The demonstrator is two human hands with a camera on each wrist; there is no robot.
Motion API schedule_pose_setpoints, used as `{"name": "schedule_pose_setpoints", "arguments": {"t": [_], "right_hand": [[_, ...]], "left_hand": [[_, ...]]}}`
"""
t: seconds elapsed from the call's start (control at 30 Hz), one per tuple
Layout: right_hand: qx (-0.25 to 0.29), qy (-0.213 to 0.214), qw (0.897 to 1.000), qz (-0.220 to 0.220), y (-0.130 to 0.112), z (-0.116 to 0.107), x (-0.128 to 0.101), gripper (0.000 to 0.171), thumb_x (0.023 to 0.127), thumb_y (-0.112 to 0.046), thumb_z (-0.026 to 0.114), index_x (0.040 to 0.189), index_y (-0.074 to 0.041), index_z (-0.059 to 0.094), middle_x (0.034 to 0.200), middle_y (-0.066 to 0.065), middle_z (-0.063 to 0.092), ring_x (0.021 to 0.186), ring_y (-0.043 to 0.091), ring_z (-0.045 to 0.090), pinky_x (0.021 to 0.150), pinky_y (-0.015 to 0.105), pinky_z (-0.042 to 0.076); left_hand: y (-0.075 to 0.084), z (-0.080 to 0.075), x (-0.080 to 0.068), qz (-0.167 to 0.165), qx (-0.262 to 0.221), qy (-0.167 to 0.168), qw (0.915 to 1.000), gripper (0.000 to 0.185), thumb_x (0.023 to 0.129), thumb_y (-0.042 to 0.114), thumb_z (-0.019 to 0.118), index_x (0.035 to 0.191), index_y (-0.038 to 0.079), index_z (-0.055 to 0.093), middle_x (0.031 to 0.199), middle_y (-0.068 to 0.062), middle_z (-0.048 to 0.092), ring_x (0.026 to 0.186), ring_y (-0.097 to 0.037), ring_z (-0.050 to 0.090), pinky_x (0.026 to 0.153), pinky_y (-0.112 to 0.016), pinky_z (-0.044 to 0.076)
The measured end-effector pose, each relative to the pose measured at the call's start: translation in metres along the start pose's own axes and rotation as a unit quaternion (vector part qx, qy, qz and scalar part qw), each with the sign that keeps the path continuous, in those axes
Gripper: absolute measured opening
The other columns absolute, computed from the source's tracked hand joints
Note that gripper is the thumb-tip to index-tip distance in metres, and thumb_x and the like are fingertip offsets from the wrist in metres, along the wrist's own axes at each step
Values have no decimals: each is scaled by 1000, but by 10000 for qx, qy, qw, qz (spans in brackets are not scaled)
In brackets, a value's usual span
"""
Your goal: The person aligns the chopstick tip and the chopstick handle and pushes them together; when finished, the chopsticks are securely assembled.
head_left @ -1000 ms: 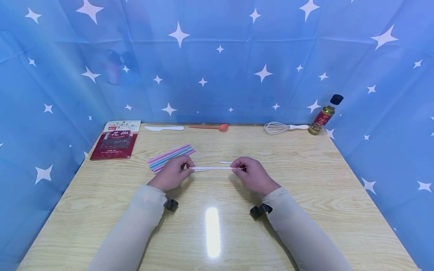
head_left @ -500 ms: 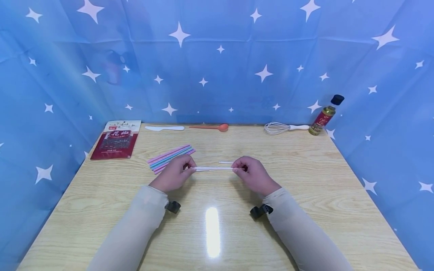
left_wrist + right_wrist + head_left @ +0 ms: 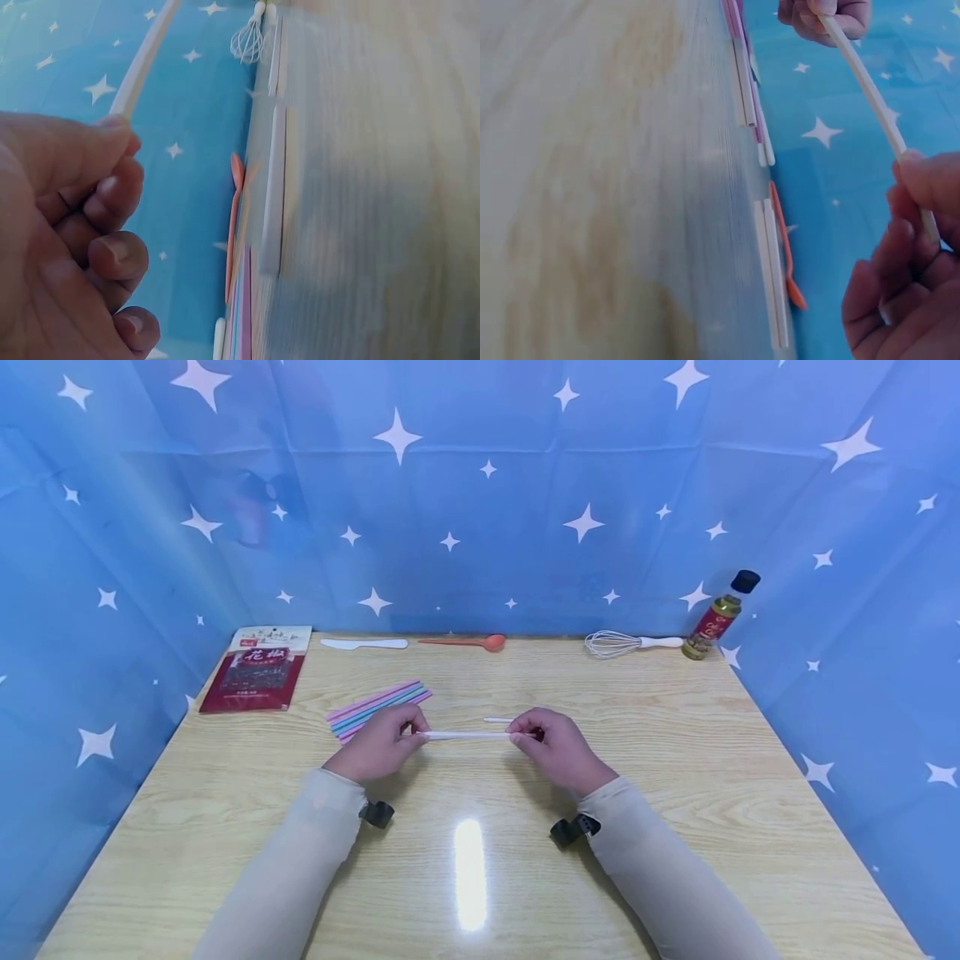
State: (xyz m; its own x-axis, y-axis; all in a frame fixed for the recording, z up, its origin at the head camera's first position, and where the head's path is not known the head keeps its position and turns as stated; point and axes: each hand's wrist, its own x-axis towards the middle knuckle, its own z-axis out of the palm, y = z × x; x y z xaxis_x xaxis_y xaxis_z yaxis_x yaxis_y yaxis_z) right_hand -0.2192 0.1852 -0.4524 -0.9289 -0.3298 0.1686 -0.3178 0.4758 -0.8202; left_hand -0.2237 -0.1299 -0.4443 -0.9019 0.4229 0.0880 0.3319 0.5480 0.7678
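Observation:
My left hand [image 3: 377, 745] pinches one end of a thin white stick [image 3: 468, 734] between thumb and forefinger. Near its other end, my right hand [image 3: 561, 750] pinches the same stick, with a short tip showing past the fingers in the right wrist view. The stick is held level above the table, spanning the gap between both hands. Beneath it on the tabletop lies another white stick [image 3: 771, 270], and a further one [image 3: 743, 82] lies closer to my left hand. Just beyond the left hand is a row of pink, blue and purple straws [image 3: 375, 706].
Along the back edge of the wooden table [image 3: 637, 877] lie a red spice packet [image 3: 255, 672], a white knife [image 3: 363, 644], an orange spoon [image 3: 480, 642] and a whisk [image 3: 630, 643]. An oil bottle [image 3: 712, 622] stands at the back right. A blue starry curtain [image 3: 480, 502] surrounds the sides.
Both hands have shifted slightly left with the white stick still between them. In the head view the held stick now covers the white stick lying near the left hand.

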Motion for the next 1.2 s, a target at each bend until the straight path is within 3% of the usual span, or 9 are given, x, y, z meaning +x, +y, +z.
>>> {"name": "schedule_pose_setpoints", "arguments": {"t": [0.13, 0.27, 0.5, 0.67, 0.83, 1.2], "right_hand": [[164, 132, 9992, 335, 2, 1, 3, 15, 101, -9, 71, 114, -4, 73, 93, 5, 64, 80, 20, 56, 69, 27, 48], [348, 261, 9979, 479, 6, 0, 4, 21, 101, -10, 71, 120, -2, 70, 96, 7, 63, 83, 24, 56, 68, 27, 48], [370, 185, 9976, 564, 6, 1, 4, 18, 101, -12, 71, 116, -2, 71, 95, 7, 64, 83, 24, 56, 68, 28, 47], [328, 187, 9977, 556, 5, 1, 4, 18, 101, -12, 71, 115, -2, 72, 94, 7, 66, 82, 23, 56, 68, 29, 48], [336, 175, 9978, 542, 6, 0, 5, 18, 101, -13, 70, 115, -2, 72, 94, 6, 66, 83, 24, 56, 68, 29, 48], [399, 236, 9970, 623, 8, -1, 5, 16, 101, -13, 70, 113, -3, 72, 93, 8, 66, 82, 24, 55, 67, 28, 47]], "left_hand": [[-12, -10, 0, -300, -87, -9, 9995, 6, 105, 13, 64, 101, 15, 67, 83, -5, 52, 67, -20, 42, 62, -33, 41], [-27, -22, -1, -547, 46, 207, 9983, 5, 106, 13, 63, 101, 13, 66, 83, -5, 53, 66, -20, 41, 63, -35, 40], [-47, -36, -3, -1094, 542, 528, 9911, 7, 107, 17, 62, 103, 11, 64, 106, -13, 69, 71, -23, 49, 70, -38, 42], [-53, -43, -7, -1296, 1035, 353, 9855, 10, 104, 19, 65, 95, 14, 65, 96, -7, 64, 83, -25, 53, 84, -48, 39], [-55, -51, -12, -1361, 1214, 188, 9830, 12, 99, 17, 68, 87, 14, 65, 89, -3, 63, 80, -24, 53, 97, -62, 30], [-58, -59, -15, -1625, 1494, -24, 9753, 13, 88, 15, 65, 77, 13, 57, 79, -3, 61, 74, -24, 54, 91, -58, 31]]}}
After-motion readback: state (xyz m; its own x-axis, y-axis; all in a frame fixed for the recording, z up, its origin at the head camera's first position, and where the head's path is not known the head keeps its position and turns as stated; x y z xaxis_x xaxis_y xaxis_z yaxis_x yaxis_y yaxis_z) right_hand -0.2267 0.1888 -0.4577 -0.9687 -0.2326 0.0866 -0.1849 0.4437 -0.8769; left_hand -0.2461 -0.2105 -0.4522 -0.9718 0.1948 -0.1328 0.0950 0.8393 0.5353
